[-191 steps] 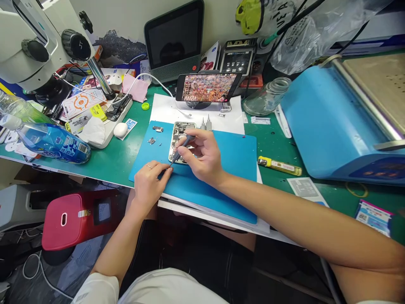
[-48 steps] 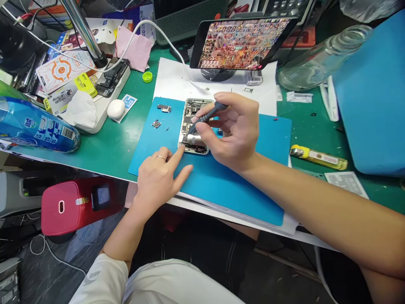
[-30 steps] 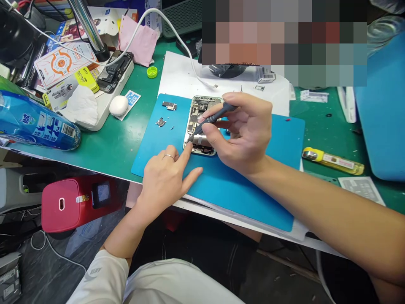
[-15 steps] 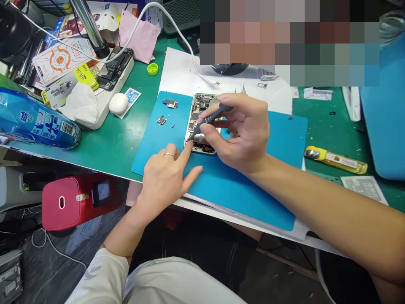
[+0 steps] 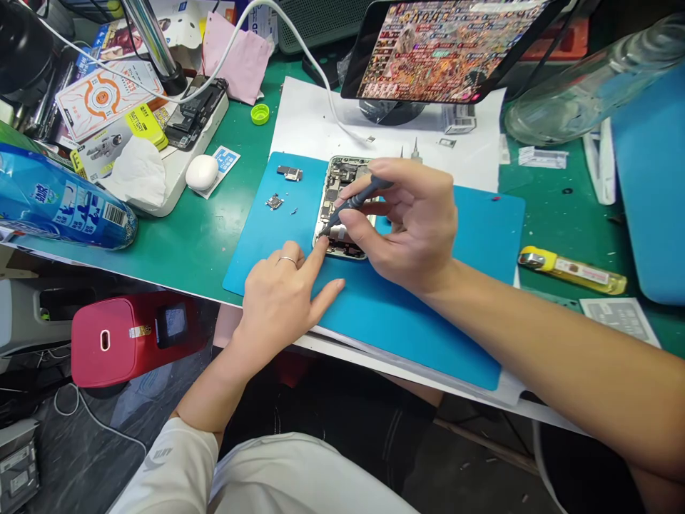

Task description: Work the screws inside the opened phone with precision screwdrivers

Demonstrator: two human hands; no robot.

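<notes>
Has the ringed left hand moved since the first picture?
Yes: against the flat blue mat, the left hand has moved forward, its index finger now at the opened, pale-framed phone.

1. Blue bottle (image 5: pixel 64 200), at your far left on the green bench top (image 5: pixel 176 246).
2. Crumpled white tissue (image 5: pixel 136 175), beside the bottle; a yellow battery pack (image 5: pixel 147 127) lies just behind it.
3. Rounded white case (image 5: pixel 202 173), resting partly on a blue-and-white card (image 5: pixel 223 163).
4. Green cap (image 5: pixel 260 114), near a pink sheet (image 5: pixel 238 57).
5. Lit screen (image 5: pixel 444 53), ahead of you, above a round dark base (image 5: pixel 390 112).
6. Glass jar (image 5: pixel 583 100), to your right.
7. Yellow cutter (image 5: pixel 572 271), nearer you than the jar.
8. Red boxy device (image 5: pixel 115 341), below bench level, left.
</notes>
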